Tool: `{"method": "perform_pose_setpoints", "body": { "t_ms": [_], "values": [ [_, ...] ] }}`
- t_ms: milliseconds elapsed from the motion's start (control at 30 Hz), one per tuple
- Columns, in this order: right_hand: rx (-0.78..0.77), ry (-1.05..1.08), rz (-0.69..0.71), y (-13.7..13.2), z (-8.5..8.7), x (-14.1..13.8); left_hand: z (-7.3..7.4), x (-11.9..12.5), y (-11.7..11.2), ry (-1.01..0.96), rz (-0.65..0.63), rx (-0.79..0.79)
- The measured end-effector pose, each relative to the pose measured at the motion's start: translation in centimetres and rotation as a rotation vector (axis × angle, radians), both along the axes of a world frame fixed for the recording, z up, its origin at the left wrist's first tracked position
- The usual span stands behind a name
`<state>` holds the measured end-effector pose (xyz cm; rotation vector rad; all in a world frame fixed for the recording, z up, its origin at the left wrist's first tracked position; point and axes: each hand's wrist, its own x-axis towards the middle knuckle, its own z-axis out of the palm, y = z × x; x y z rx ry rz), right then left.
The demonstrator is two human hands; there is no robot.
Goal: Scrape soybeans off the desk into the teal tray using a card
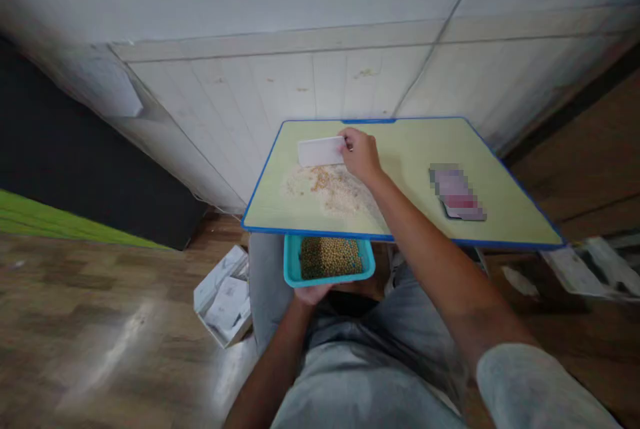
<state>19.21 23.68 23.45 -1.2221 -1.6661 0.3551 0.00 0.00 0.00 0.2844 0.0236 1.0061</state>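
My right hand reaches over the pale green table and pinches a white flat card, held upright on edge behind a spread of pale grains and yellow beans. My left hand is under the table's front edge, holding a turquoise tray full of green and yellow beans against my lap.
A blurred-out pink and grey flat object lies on the table's right part. An open white box sits on the wooden floor at my left. A white panelled wall is right behind the table. Clutter lies at the right.
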Motion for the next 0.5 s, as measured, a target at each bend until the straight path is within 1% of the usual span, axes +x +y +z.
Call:
{"method": "perform_pose_setpoints", "body": {
  "t_ms": [267,500],
  "values": [
    [-0.042,-0.015,0.049,-0.4,-0.5,0.7,-0.4,-0.2,0.3,0.004,-0.016,0.002],
    [-0.042,-0.007,0.101,-2.6,0.2,1.6,-0.4,-0.4,0.4,0.015,-0.016,0.010]
  ]
}}
